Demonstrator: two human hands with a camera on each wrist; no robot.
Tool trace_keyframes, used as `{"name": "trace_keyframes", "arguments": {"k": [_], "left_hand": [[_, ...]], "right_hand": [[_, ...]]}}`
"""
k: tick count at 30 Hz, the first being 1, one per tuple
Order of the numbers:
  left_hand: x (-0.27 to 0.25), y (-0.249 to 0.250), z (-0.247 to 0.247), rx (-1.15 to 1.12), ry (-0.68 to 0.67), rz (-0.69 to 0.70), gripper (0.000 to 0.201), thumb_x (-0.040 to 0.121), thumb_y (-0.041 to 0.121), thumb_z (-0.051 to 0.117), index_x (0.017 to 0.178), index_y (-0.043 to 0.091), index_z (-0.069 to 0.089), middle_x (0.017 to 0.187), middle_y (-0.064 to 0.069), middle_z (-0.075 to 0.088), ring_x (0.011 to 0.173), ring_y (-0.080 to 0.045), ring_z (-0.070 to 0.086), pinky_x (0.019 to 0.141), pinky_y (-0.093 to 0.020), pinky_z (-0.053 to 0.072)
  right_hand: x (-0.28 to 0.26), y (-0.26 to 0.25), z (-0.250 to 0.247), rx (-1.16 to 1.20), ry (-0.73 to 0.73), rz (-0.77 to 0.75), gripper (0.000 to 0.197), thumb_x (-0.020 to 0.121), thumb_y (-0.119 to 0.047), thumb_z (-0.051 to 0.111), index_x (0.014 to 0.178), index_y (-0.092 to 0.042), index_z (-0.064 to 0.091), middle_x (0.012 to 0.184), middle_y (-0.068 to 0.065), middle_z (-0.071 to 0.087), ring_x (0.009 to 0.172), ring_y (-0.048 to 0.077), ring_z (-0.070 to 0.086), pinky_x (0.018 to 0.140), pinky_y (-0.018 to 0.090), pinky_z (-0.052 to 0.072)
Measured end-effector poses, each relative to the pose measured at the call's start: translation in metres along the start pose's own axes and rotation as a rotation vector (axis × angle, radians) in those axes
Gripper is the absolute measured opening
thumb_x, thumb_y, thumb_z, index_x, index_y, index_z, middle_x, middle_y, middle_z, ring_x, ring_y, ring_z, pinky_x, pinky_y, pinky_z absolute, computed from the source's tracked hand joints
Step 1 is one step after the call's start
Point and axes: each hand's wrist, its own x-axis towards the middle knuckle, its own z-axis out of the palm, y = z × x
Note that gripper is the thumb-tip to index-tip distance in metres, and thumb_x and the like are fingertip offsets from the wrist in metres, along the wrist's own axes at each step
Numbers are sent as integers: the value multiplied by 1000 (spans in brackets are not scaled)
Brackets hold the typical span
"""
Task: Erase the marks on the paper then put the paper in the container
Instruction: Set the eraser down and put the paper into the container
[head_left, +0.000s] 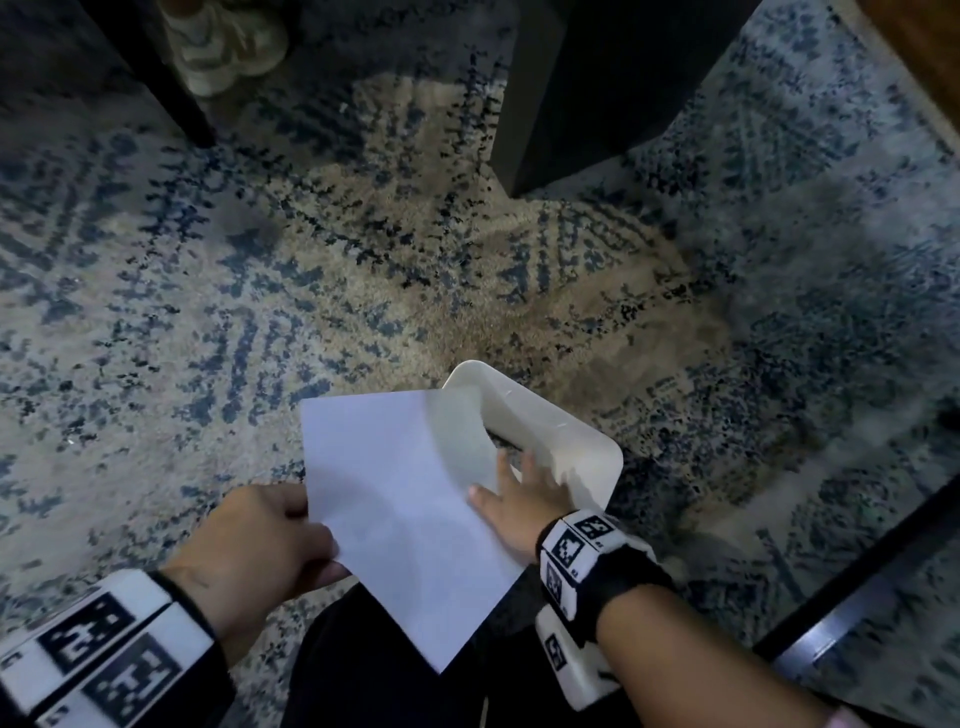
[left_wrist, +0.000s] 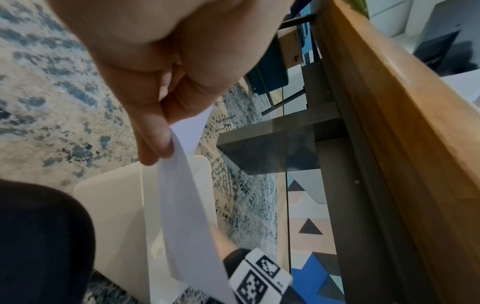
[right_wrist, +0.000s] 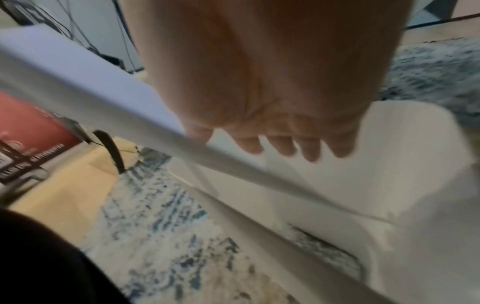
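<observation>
A blank white paper (head_left: 405, 509) hangs tilted in front of me, its far right corner over a white plastic container (head_left: 545, 415) that stands on the rug. No marks show on its upper face. My left hand (head_left: 270, 540) pinches the paper's left edge between thumb and fingers (left_wrist: 153, 142). My right hand (head_left: 514, 499) is at the paper's right edge, thumb lying on top and straight fingers (right_wrist: 311, 150) reaching over the container's opening. In the left wrist view the paper (left_wrist: 187, 216) curves down beside the container (left_wrist: 109, 205). The right wrist view is blurred; paper (right_wrist: 78, 82) crosses before the container (right_wrist: 389, 164).
A blue and beige patterned rug (head_left: 311, 286) covers the floor. Dark furniture legs (head_left: 571, 93) stand at the back, with pale shoes (head_left: 223, 41) at the far left. A wooden tabletop edge (left_wrist: 402, 123) runs along the right. My dark-trousered leg (head_left: 374, 675) is below the paper.
</observation>
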Motion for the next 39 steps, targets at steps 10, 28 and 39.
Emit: {"name": "trace_keyframes", "arguments": {"k": [10,28,39], "left_hand": [[-9,3,-14,-33,-26,5,33,77,-19,45,78,5,69,72,-9,75,67,-20,61,41,-15,50],[-15,10,-7,-33,-81,-10,35,78,-18,43,90,4,67,93,-15,72,78,-23,63,48,-15,54],[-21,17,-5,-30,-130,60,48,73,-24,39,88,10,69,81,-14,75,54,-13,66,43,-18,51]], "right_hand": [[19,18,-10,122,123,292,67,97,-43,33,151,-19,1,158,11,5,143,30,14,114,43,16],[-33,-57,8,217,47,-533,66,97,-52,29,149,-32,-7,156,-11,-16,142,8,-16,113,37,-10],[-9,-39,-14,411,66,-336,58,100,-43,33,151,-31,8,158,-6,0,145,16,2,118,36,5]]}}
